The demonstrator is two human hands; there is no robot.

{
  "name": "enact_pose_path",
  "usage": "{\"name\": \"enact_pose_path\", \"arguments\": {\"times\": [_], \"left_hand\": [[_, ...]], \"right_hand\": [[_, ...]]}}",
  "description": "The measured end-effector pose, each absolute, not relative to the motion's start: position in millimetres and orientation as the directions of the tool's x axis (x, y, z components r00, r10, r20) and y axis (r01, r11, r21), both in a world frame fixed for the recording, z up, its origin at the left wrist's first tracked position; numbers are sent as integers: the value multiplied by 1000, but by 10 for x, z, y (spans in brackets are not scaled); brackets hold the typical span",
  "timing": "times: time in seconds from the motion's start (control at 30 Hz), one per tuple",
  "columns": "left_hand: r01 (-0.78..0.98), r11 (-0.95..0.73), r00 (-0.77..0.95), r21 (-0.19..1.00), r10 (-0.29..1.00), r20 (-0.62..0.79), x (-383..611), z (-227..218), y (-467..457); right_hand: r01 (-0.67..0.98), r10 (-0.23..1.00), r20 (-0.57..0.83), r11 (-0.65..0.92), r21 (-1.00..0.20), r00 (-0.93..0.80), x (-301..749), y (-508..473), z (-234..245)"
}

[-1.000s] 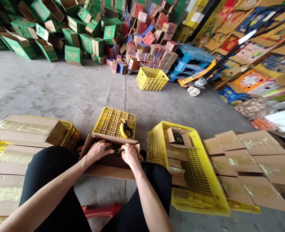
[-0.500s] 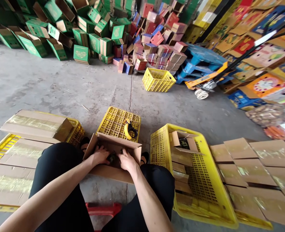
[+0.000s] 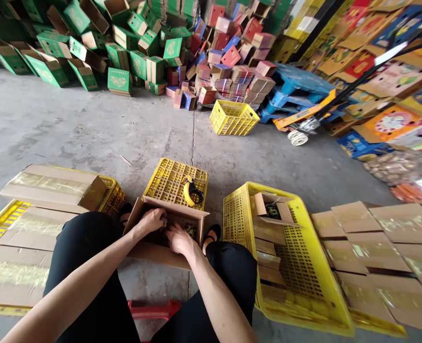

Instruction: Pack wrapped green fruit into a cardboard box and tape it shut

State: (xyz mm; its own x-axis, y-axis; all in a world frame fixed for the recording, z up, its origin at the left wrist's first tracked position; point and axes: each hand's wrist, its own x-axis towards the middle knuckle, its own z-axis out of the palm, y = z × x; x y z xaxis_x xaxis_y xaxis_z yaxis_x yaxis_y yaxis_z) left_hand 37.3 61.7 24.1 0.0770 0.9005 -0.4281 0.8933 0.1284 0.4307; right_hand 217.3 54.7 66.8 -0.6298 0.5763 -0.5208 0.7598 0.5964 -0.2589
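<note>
An open cardboard box [image 3: 161, 257] stands between my knees, with small dark green items [image 3: 190, 228] inside, too blurred to name. My left hand [image 3: 154, 220] is over the left part of the box, its fingers curled together; what they hold is hidden. Lower in the box, my right hand [image 3: 179, 239] lies over the contents, fingers stretched to the left with the tips partly out of sight. Just beyond the box, a yellow and black tape dispenser [image 3: 192, 192] rests on an upturned yellow crate [image 3: 168, 174].
A large yellow crate [image 3: 318, 267] at my right holds small cartons and one open box [image 3: 273, 209]. Taped cartons [image 3: 368, 243] lie beyond it, others [image 3: 21, 262] at my left. Further off are a yellow basket [image 3: 234, 119], blue pallets [image 3: 296, 85], a pallet jack [image 3: 307, 124] and green boxes [image 3: 120, 80].
My left hand has risen toward the box's far side and its fingers have curled. My right hand has shifted left, uncovering dark green items at the box's right end.
</note>
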Motion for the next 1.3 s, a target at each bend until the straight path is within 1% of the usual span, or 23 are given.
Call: {"name": "enact_pose_path", "arguments": {"times": [0.13, 0.23, 0.33, 0.5, 0.6, 0.67, 0.77, 0.87, 0.97, 1.07, 1.23, 1.3], "left_hand": [[913, 73, 110, 401, 903, -416, 359, 265, 587], [928, 48, 106, 369, 916, -387, 319, 277, 547], [933, 13, 133, 359, 916, -380, 294, 267, 517], [945, -26, 188, 327, 861, -472, 354, 183, 442], [957, -16, 168, 288, 842, -513, 394, 134, 414], [962, -6, 154, 272, 836, -526, 407, 125, 418], [961, -7, 158, 278, 838, -523, 416, 160, 440], [959, -5, 149, 283, 861, -487, 411, 231, 452], [962, 12, 117, 273, 885, -451, 399, 281, 444], [964, 17, 114, 267, 877, -468, 406, 267, 425], [971, 4, 123, 240, 849, -513, 424, 151, 411], [972, -9, 132, 235, 847, -516, 413, 108, 421]], "right_hand": [[832, 639, -571, 533, -153, -515, 2226, 624, 672], [874, 700, -564, 479, -85, -438, 2334, 697, 727], [864, 709, -528, 493, -103, -467, 2379, 689, 749], [777, 570, -562, 583, -236, -599, 2224, 587, 632], [757, 526, -584, 598, -263, -618, 2118, 588, 579], [770, 534, -594, 586, -252, -601, 2110, 619, 593], [817, 581, -611, 538, -208, -538, 2235, 689, 683], [874, 656, -606, 464, -145, -450, 2462, 761, 802], [909, 708, -591, 401, -114, -387, 2622, 813, 870], [927, 725, -594, 362, -100, -348, 2626, 832, 844], [932, 703, -631, 348, -96, -328, 2525, 844, 689], [932, 725, -600, 349, -102, -337, 2525, 851, 638]]}}
